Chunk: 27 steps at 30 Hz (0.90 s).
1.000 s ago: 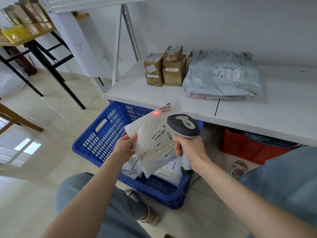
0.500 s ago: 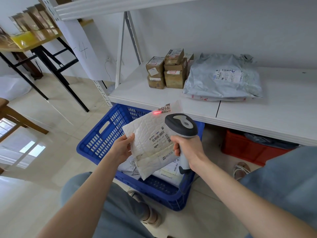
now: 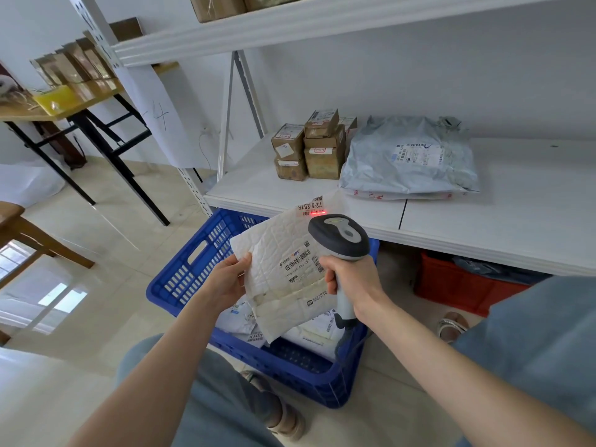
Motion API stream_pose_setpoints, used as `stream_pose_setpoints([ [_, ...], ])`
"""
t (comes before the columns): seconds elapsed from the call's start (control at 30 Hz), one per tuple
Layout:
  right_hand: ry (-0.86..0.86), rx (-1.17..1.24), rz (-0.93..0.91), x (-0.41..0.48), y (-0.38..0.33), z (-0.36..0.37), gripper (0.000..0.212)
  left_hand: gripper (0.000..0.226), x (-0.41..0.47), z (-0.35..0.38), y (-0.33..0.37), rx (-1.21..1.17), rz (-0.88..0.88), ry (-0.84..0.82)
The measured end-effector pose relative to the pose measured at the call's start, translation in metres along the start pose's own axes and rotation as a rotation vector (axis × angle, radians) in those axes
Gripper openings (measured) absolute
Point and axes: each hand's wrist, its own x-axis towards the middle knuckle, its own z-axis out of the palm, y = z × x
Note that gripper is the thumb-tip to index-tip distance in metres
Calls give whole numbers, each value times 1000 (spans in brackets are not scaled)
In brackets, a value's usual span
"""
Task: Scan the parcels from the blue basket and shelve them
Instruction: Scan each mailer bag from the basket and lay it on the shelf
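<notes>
Left hand (image 3: pixel 227 282) is wrapped around a white mailer's (image 3: pixel 283 272) edge, right hand (image 3: pixel 353 279) is gripped on the scanner (image 3: pixel 338 238), red light is thrown on its label, above the basket (image 3: pixel 180 279).

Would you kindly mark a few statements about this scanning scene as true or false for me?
1. The left hand holds the white mailer by its edge. True.
2. The right hand holds a pen. False: it grips a scanner.
3. The blue basket is empty. False: parcels lie in it.
4. Brown boxes stand left of the grey bag on the shelf. True.
5. The red crate sits on the shelf. False: it is below the shelf.
</notes>
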Motion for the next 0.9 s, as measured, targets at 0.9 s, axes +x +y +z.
stream_pose_setpoints([
  [0.9,539,227,43,152,-60,-164,16,68,107,178,125,286,-65,-393],
])
